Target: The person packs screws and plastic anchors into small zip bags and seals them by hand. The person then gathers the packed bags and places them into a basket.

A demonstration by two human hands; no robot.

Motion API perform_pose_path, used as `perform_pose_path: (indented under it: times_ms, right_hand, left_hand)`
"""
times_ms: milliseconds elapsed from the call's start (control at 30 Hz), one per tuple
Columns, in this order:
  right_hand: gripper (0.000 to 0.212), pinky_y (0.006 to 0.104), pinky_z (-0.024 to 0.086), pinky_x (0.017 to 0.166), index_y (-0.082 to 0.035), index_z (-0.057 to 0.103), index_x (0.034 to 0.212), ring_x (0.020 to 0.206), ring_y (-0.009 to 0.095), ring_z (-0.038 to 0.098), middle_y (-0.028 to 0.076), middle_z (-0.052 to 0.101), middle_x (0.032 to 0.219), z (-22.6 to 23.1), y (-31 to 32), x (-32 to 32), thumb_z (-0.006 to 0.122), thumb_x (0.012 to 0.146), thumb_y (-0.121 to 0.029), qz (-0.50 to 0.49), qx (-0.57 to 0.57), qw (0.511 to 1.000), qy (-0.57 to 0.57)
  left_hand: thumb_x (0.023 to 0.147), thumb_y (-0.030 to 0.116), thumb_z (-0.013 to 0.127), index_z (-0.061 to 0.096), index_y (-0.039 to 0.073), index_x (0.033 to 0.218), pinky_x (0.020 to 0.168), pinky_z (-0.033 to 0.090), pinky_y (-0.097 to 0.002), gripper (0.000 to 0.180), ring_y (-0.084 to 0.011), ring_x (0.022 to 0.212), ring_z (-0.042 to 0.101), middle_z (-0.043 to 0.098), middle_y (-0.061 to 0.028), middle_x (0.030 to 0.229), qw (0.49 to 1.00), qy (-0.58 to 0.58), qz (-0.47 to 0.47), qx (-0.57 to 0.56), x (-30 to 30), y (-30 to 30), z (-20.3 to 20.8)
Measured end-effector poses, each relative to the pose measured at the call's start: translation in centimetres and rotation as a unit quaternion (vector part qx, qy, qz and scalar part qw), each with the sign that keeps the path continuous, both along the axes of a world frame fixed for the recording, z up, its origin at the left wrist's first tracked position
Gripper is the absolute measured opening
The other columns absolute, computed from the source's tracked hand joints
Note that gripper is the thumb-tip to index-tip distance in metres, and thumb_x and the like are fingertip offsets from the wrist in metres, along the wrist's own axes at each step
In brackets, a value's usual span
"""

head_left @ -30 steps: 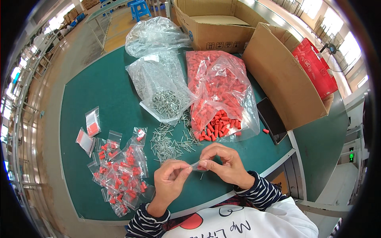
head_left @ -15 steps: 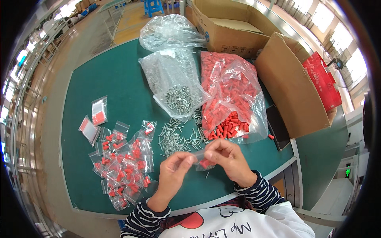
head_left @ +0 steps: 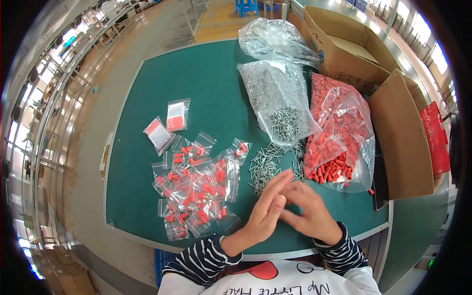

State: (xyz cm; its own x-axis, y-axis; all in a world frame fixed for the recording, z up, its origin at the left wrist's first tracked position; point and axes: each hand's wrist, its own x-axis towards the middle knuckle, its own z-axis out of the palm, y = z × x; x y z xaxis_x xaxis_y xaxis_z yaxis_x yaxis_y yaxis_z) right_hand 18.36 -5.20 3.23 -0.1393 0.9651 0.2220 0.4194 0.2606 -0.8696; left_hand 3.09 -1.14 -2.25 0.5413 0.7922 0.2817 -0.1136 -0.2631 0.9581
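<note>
Screws: loose pile on the green surface, just ahead of the fingertips and leaning to their left; each long axis points its own way, with no shared direction.
Left hand: nearer to that pile, its fingers long, close together and aimed away from the body, overlapping the pile's near edge in this view.
Right hand: fingers bent inward against the left hand; the gap is narrow, and whether anything sits between the 2 hands I cannot tell.
Small clear bags: heaped left of the left hand, apart from it, red pieces inside; overlap makes the count unreadable.
Red caps: beyond the right hand, spilling toward the mouth of a large clear bag.
Hidden: the inner palms, the screws behind the left fingertips, and most of a dark tray beside the carton.
</note>
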Motion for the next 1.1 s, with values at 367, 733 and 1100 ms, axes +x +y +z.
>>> perform_pose_path:
  times_ms: [367, 733, 1100]
  right_hand:
    - [0.011, 0.0384, 0.047, 0.065, 0.000, 0.061, 0.092, 0.075, 0.033, 0.059, 0.014, 0.061, 0.082, -1.9, -0.6, 0.9, 0.067, 0.083, -0.002, -0.050, 0.027, 0.998, -0.016]
    - [0.013, 0.0266, 0.048, 0.069, 0.001, 0.064, 0.096, 0.077, 0.012, 0.059, 0.006, 0.065, 0.087, -2.6, -1.2, 1.9, 0.071, 0.088, -0.006, -0.155, -0.054, 0.974, 0.155]
    - [0.023, 0.0258, 0.050, 0.070, 0.001, 0.063, 0.104, 0.078, 0.012, 0.060, 0.006, 0.066, 0.089, -2.3, -1.1, 2.5, 0.075, 0.085, -0.006, -0.120, -0.020, 0.982, 0.143]
  left_hand:
    - [0.096, 0.010, 0.064, 0.060, 0.001, 0.125, 0.075, 0.055, -0.0236, 0.031, -0.0132, 0.102, 0.061, 0.054, -0.0102, 0.128, 0.985, -0.032, -0.012, -0.168, -0.1, -0.3, -0.1]
    - [0.095, 0.012, 0.066, 0.068, 0.000, 0.109, 0.066, 0.051, -0.0222, 0.018, -0.0084, 0.082, 0.061, 0.065, -0.0045, 0.097, 0.980, -0.004, 0.019, -0.200, -0.3, -0.3, -0.4]
    - [0.091, 0.008, 0.070, 0.072, 0.001, 0.105, 0.066, 0.048, -0.0219, 0.016, -0.0093, 0.080, 0.061, 0.066, -0.0049, 0.096, 0.987, -0.019, 0.010, -0.162, -0.3, 0.2, 0.9]
